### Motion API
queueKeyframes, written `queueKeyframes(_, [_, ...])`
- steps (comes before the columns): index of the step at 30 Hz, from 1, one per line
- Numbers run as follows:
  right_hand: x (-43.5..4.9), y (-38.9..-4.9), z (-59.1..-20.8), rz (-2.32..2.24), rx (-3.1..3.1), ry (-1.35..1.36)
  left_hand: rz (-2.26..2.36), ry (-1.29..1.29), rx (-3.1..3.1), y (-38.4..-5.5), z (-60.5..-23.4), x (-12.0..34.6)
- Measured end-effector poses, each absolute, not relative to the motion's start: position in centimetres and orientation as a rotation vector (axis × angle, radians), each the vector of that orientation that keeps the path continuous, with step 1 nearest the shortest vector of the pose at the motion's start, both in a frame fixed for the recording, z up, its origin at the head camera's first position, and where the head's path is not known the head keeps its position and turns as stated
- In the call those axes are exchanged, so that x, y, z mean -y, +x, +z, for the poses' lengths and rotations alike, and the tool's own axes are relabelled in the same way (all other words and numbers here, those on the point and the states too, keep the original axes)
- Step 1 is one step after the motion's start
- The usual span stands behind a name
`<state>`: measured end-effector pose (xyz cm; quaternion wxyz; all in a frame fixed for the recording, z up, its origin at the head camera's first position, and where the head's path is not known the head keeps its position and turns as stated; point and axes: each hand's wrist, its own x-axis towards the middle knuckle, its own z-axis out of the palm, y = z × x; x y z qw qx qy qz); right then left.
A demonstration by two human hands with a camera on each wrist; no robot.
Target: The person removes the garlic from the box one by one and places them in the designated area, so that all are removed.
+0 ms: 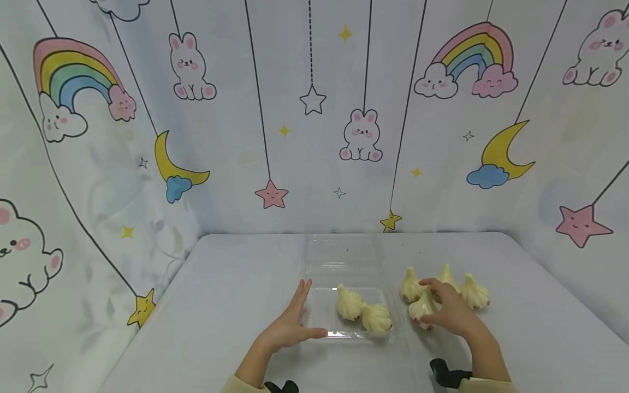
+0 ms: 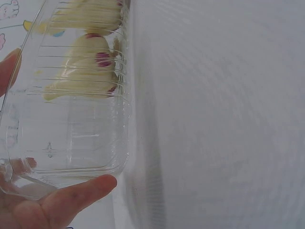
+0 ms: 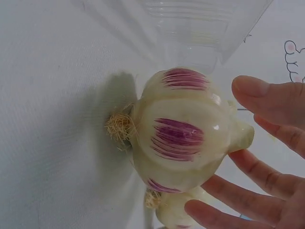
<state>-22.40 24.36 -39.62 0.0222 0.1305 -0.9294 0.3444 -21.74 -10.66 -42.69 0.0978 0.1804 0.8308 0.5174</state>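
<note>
My left hand (image 1: 292, 325) rests at the left front corner of a clear plastic container (image 1: 321, 305), thumb along its front and straight fingers along its left side. Two garlic bulbs (image 1: 350, 303) lie inside the container. At the right, my right hand (image 1: 452, 310) is spread around the nearest loose garlic bulb (image 1: 421, 310). In the right wrist view this garlic bulb (image 3: 176, 129) shows purple streaks and dry roots close to the table; the thumb (image 3: 252, 88) stands apart from it and the fingers (image 3: 243, 195) reach behind it.
More garlic bulbs (image 1: 474, 292) stand just beyond my right hand. The container's clear lid (image 1: 344, 254) lies folded back toward the far edge of the white table (image 1: 236, 305). A printed cloth (image 1: 314, 164) with rabbits and stars hangs behind and at the sides.
</note>
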Motion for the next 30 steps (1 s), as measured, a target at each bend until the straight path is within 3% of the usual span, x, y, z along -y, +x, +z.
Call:
queueKeyframes(8, [-24.4, -22.4, -39.3, 0.952, 2.815, 0.367, 1.526, 0.541, -2.461, -21.8, -42.7, 10.7])
queueKeyframes(30, [-22.8, -22.2, -38.1, 1.174, 2.576, 0.315, 1.505, 0.544, -2.487, -21.9, -42.7, 10.7])
